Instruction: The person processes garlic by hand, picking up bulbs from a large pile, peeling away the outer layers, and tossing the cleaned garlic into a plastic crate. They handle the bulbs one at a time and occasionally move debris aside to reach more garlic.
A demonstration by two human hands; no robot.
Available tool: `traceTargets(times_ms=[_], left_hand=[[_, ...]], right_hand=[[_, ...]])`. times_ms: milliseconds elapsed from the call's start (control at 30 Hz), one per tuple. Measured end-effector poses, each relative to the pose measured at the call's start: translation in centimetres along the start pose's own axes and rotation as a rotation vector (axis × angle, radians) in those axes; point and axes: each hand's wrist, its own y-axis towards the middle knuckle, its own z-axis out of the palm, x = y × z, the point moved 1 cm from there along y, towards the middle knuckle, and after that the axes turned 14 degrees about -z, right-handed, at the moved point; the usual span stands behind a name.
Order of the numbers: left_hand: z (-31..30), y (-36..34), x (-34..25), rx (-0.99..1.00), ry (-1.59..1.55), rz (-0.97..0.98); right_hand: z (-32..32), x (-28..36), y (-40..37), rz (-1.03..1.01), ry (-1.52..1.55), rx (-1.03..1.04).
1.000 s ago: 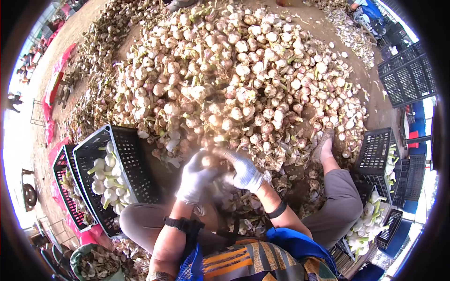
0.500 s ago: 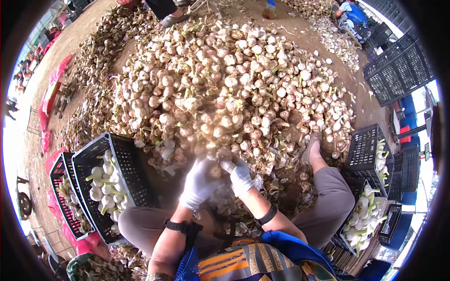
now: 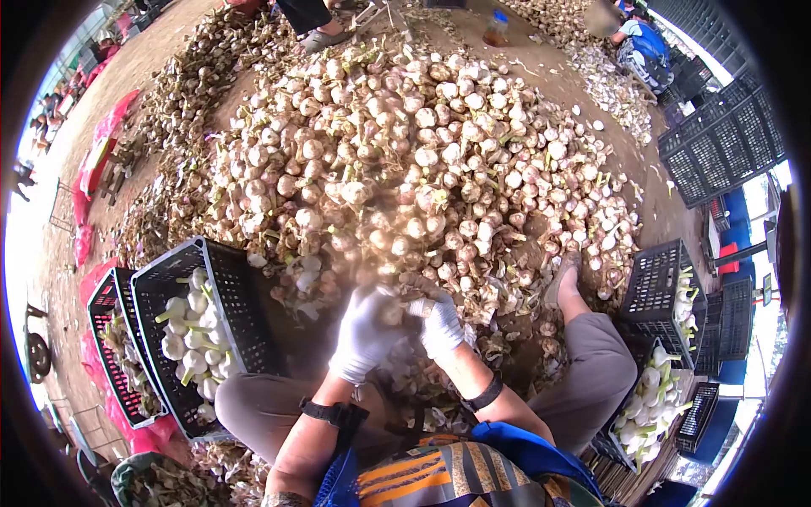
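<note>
My left hand (image 3: 361,336), in a white glove, is closed around a garlic bulb (image 3: 392,313) that looks blurred. Close against the bulb's other side is my right hand (image 3: 442,326), also gloved, its fingers curled in. Whether the right fingers pinch the bulb, its stem or a small tool is too smeared to make out. Both hands are low over the near edge of a large heap of garlic (image 3: 422,160). Loose skins and scraps (image 3: 498,338) are scattered under and beside them.
To my left stands a black crate (image 3: 241,313) holding trimmed white garlic, with another crate (image 3: 110,355) beside it. On the right are a black crate (image 3: 650,287) and more cleaned garlic (image 3: 650,406). Stacked crates (image 3: 718,139) stand farther off. Another person (image 3: 646,46) sits at the far right.
The view has shifted slightly, so the surroundings sit a little lower and to the right. Both hands stay together at the bulb, the right one turned slightly.
</note>
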Motion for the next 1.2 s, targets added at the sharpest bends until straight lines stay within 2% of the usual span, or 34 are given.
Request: traceTargets(times_ms=[33,67,100,167,200,233,300,333,367,400,433,467,500,567,633,667,700,767,833,900,967,1000,1033,1067,1100,1133,1167,1200], left_hand=[[-0.2,0.0,-0.1,0.041,-0.148,-0.179],[-0.1,-0.1,0.8,0.186,-0.658,-0.49],[-0.1,0.0,0.8,0.227,-0.955,-0.548],[0.1,0.1,1.6,0.309,-1.286,-0.591],[0.4,1.1,2.3,0.34,-1.008,-0.415],[0.2,0.3,2.9,0.329,-1.093,-0.488],[0.5,-0.3,1.9,0.314,-1.354,-0.691],[0.0,-0.6,0.1,0.315,-1.358,-0.709],[0.2,-0.2,0.5,0.269,-1.097,-0.519],[0.9,0.2,3.0,0.273,-0.862,-0.265],[1.3,0.8,3.3,0.346,-0.953,-0.408],[-0.4,-0.3,-0.3,0.256,-0.807,-0.389],[1.3,-0.4,1.1,0.244,-0.85,-0.299],[2.7,-0.2,3.1,0.13,-0.798,-0.13],[1.7,-0.2,2.8,0.162,-0.639,-0.271],[1.2,-0.3,2.3,0.195,-0.659,-0.334],[0.9,-0.3,2.4,0.185,-0.667,-0.326],[0.9,0.2,3.5,0.3,-0.835,-0.475],[2.1,0.4,4.7,0.356,-0.654,-0.421],[3.2,0.6,5.8,0.38,-0.646,-0.511],[1.6,0.5,4.2,0.254,-0.702,-0.549],[0.3,0.1,2.5,0.297,-0.883,-0.709],[-0.1,0.3,2.4,0.203,-0.895,-0.744],[0.5,0.6,3.6,0.14,-0.899,-0.588],[0.9,0.8,4.0,0.1,-1.04,-0.747],[-0.2,0.4,2.5,0.1,-1.047,-0.668],[1.0,0.6,5.1,0.011,-0.846,-0.41],[0.7,0.5,4.5,0.03,-0.994,-0.542]], right_hand=[[0.4,0.5,-0.1,-0.041,-0.094,0.017],[1.0,1.1,-0.3,-0.081,-0.188,0.035],[1.8,1.7,-0.7,-0.079,-0.184,0.04],[3.9,3.5,-1.6,-0.239,-0.459,0.196],[4.5,4.4,-1.9,-0.374,-0.595,0.346],[4.1,4.0,-1.8,-0.524,-0.7,0.465],[2.5,3.2,-1.0,-0.879,-1.131,0.511],[2.5,3.6,-1.3,-0.648,-0.995,0.547],[1.3,2.2,-1.3,-0.645,-0.908,0.363],[-0.3,1.2,-1.2,-0.406,-0.797,0.261],[-1.3,0.4,-0.7,-0.387,-0.558,0.268],[0.5,1.4,-1.1,-0.291,-0.316,0.211],[-0.3,0.3,-0.6,-0.226,-0.303,0.172],[-3.9,-1.6,1.1,0.108,0.126,0.139],[-0.9,-0.6,-0.6,-0.158,-0.224,0.188],[-1.5,-0.9,-0.1,-0.158,-0.399,0.137],[-1.8,-0.2,-0.2,-0.11,-0.489,0.183],[-1.6,0.3,-0.5,-0.216,-0.718,0.338],[-3.8,-1.3,0.5,-0.49,-1.01,0.359],[-4.9,-1.9,1.3,-0.565,-1.078,0.347],[-0.2,-0.2,-0.1,-0.15,-0.558,0.197],[-3.3,-1.7,1.3,-0.252,-0.671,0.281],[-3.3,-0.6,1.3,-0.033,-0.332,0.242],[-6.2,-1.7,2.9,0.033,0.082,0.184],[-4.1,1.1,1.6,-0.3,-0.324,0.243],[-5.9,0.9,1.7,-0.446,-0.6,0.095],[-2.1,3.9,0.1,-0.308,-0.633,-0.02],[-2.7,3.6,-0.1,-0.251,-0.542,0.036]])
